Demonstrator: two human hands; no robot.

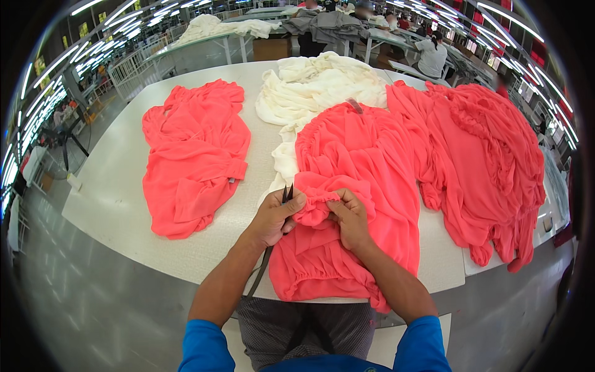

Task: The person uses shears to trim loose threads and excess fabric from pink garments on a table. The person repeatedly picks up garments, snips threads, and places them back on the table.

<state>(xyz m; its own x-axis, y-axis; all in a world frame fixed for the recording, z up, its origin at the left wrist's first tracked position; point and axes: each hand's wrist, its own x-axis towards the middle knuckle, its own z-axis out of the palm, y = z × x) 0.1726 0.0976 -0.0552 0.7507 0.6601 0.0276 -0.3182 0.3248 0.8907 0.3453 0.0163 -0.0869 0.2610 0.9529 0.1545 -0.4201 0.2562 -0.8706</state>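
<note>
A coral pink gauzy garment point(353, 149) lies in front of me on the white table point(105, 186), its lower part near the front edge. My left hand point(273, 217) is closed on the coral fabric and on black thread snips point(286, 193), blades pointing up, with a dark strap point(263, 266) hanging below. My right hand point(347, 220) pinches the same garment's gathered, ruffled band point(319, 198), close beside the left hand. The two hands hold the band between them, lifted slightly in a bunch.
Another coral garment point(192, 149) lies at the left, a heap of coral garments point(477, 161) at the right, cream cloth point(322, 84) behind. A small white object point(74, 181) sits on the left edge. Further tables point(192, 46) and co-workers point(427, 56) are in the background.
</note>
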